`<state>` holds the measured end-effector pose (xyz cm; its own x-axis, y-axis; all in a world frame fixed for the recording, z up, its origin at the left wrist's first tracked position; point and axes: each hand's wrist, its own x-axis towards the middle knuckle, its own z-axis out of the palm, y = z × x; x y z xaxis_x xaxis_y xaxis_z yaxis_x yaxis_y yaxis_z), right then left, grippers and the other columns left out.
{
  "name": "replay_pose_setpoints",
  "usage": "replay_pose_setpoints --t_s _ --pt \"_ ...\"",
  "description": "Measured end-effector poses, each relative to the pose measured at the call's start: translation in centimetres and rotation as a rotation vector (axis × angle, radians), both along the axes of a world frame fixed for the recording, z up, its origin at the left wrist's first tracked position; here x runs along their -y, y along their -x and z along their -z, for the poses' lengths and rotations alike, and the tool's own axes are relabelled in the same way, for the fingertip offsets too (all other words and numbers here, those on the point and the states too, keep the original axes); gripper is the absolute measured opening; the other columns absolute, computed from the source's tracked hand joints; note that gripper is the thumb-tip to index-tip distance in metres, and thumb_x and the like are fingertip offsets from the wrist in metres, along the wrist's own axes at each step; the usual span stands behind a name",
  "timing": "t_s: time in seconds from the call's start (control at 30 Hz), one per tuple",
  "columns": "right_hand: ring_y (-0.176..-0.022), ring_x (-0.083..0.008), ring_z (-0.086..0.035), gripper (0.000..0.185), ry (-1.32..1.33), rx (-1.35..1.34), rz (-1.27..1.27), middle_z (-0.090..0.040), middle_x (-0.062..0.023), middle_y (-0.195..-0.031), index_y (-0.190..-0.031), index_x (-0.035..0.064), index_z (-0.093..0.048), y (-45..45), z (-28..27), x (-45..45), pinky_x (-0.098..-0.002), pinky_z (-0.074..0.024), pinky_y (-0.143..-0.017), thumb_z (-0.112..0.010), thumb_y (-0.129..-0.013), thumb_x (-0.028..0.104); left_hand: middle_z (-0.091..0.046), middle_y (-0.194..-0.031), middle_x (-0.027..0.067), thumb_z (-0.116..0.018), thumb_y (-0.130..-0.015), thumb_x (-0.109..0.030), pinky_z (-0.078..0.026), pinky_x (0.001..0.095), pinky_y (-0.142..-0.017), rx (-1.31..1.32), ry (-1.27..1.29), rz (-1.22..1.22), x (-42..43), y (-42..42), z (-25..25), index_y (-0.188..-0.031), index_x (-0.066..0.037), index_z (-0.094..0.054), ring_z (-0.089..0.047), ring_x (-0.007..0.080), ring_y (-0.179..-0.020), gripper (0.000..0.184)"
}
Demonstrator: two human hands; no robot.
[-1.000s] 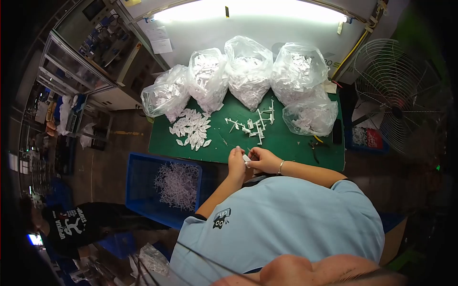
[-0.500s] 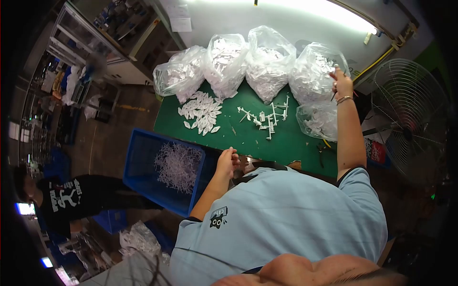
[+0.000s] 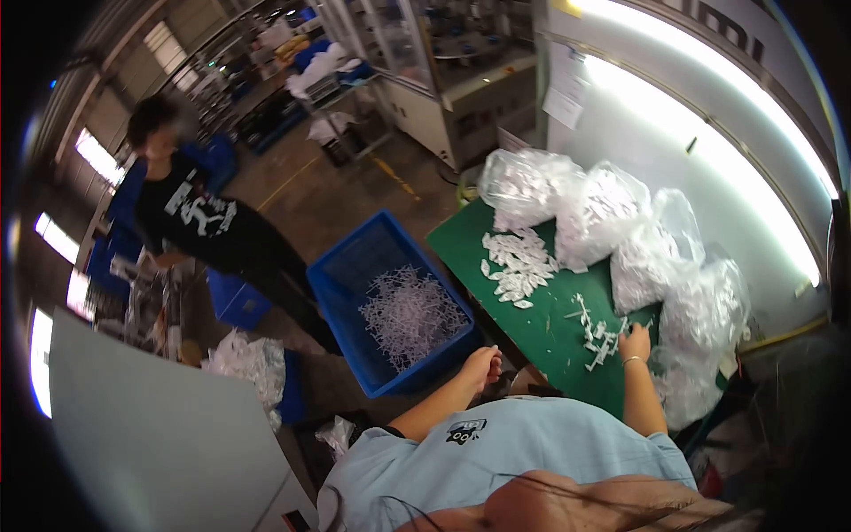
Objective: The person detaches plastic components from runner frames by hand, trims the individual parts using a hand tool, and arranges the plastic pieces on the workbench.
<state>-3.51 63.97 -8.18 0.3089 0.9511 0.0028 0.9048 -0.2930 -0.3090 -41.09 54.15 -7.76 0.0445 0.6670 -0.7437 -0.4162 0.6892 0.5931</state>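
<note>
Basically, white plastic sprues (image 3: 601, 344) lie on the green surface (image 3: 560, 372), likely placed for easy right hand (image 3: 635, 344) reach; that hand's at their edge, grip hidden, can't tell. Left hand (image 3: 483, 367) curled near blue bin (image 3: 347, 321), contents unclear. Clear bags (image 3: 606, 209) behind, contents blurred.

The right hand (image 3: 635, 342) reaches over the green table (image 3: 542, 330), its fingers at branching white pieces (image 3: 601, 344). Flat white pieces (image 3: 523, 266) lie toward the table's left end; filled clear bags (image 3: 654, 262) line its back edge. The left hand (image 3: 481, 366), loosely curled, hovers off the front edge, near a corner of the blue bin (image 3: 341, 288) holding thin white scraps (image 3: 412, 319).
</note>
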Motion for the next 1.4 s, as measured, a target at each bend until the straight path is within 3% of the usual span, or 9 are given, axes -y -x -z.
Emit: replay_pose_setpoints --t_s 0.13,0.33,0.5,0.73,0.83,0.93,1.0,1.17,1.4 --pt "-0.092 -0.037 -0.06 0.031 0.227 0.059 0.129 -0.057 -0.0201 -0.101 -0.104 0.0049 -0.051 2.1 2.9 -0.8 -0.0453 -0.0491 -0.077 -0.061 -0.077 0.018 -0.053 -0.066 -0.0052 -0.048 -0.091 -0.036 -0.044 0.0284 -0.053 -0.004 0.037 -0.055 1.3 1.9 0.0 -0.09 -0.016 -0.053 -0.052 0.0098 -0.054 0.021" --pt "-0.088 -0.039 -0.061 0.018 0.139 0.105 0.186 -0.058 -0.0221 -0.098 -0.104 0.0049 -0.048 1.7 3.7 -1.9 -0.0445 -0.0507 -0.074 -0.044 -0.086 0.005 -0.052 -0.066 -0.0065 -0.047 -0.092 -0.036 -0.044 0.0285 -0.053 0.01 0.056 -0.106 2.7 4.4 -0.2 -0.09 -0.017 -0.052 -0.052 0.0095 -0.055 0.02" --pt "-0.088 -0.0409 -0.06 0.025 -0.052 -0.02 0.276 -0.062 -0.0255 -0.091 -0.099 0.0026 -0.052 0.3 1.1 -2.9 -0.0463 -0.0467 -0.075 -0.054 -0.075 0.008 -0.052 -0.066 -0.0065 -0.048 -0.092 -0.035 -0.043 0.0276 -0.052 0.029 0.061 -0.126 2.3 5.4 0.2 -0.09 -0.017 -0.052 -0.051 0.0092 -0.054 0.019" --pt "-0.083 -0.0294 -0.061 0.033 -0.239 -0.308 0.404 -0.063 -0.0159 -0.092 -0.104 0.0026 -0.055 -4.0 0.5 -4.6 -0.0363 -0.0464 -0.075 -0.054 -0.074 0.016 -0.052 -0.065 -0.0065 -0.048 -0.092 -0.035 -0.042 0.0265 -0.051 0.043 0.043 -0.091 0.9 5.3 -0.7 -0.089 -0.017 -0.052 -0.05 0.0086 -0.053 0.019" --pt "-0.075 -0.0204 -0.059 0.029 -0.293 -0.435 0.33 -0.062 -0.0102 -0.087 -0.103 0.0023 -0.055 -2.0 -1.0 -4.3 -0.0316 -0.0462 -0.07 -0.056 -0.075 0.013 -0.052 -0.066 -0.0059 -0.048 -0.092 -0.034 -0.042 0.0253 -0.049 0.002 -0.006 -0.044 0.3 5.2 -1.4 -0.09 -0.017 -0.052 -0.05 0.0085 -0.052 0.018" --pt "-0.071 -0.01 -0.053 0.026 -0.425 -0.881 0.079 -0.059 -0.0037 -0.086 -0.104 0.0018 -0.054 1.5 -0.9 -3.9 -0.0238 -0.0442 -0.064 -0.055 -0.078 0.001 -0.054 -0.073 -0.0034 -0.048 -0.092 -0.035 -0.042 0.0251 -0.05 -0.037 -0.139 0.037 -0.4 5.1 -1.6 -0.094 -0.015 -0.052 -0.05 0.0082 -0.056 0.02" --pt "-0.075 -0.0105 -0.053 0.026 -0.305 -1.224 -0.009 -0.058 -0.0055 -0.091 -0.107 0.0024 -0.053 6.9 -3.9 -2.5 -0.0221 -0.0438 -0.065 -0.054 -0.081 0.0 -0.055 -0.077 -0.0027 -0.047 -0.092 -0.035 -0.043 0.0258 -0.055 -0.098 -0.186 0.084 -1.1 4.4 -3.6 -0.098 -0.014 -0.052 -0.051 0.0087 -0.059 0.023" --pt "-0.072 -0.008 -0.05 0.031 0.0 -1.502 -0.309 -0.055 -0.0029 -0.086 -0.11 0.0039 -0.051 19.5 -10.4 2.3 -0.0197 -0.0415 -0.061 -0.051 -0.08 -0.003 -0.059 -0.094 0.0045 -0.046 -0.093 -0.038 -0.046 0.0249 -0.063 -0.135 -0.41 0.21 -2.5 2.1 -7.3 -0.112 -0.008 -0.047 -0.053 0.0115 -0.067 0.036" --pt "-0.086 -0.0091 -0.049 0.041 0.113 -1.64 -0.473 -0.052 -0.0044 -0.099 -0.12 0.004 -0.042 25.2 -12.5 4.2 -0.0205 -0.0403 -0.074 -0.045 -0.081 -0.007 -0.051 -0.07 0.0019 -0.041 -0.097 -0.027 -0.043 0.0237 -0.054 0.067 -0.588 0.011 -2.2 2.5 -8.7 -0.094 -0.005 -0.049 -0.049 0.0112 -0.057 0.023"
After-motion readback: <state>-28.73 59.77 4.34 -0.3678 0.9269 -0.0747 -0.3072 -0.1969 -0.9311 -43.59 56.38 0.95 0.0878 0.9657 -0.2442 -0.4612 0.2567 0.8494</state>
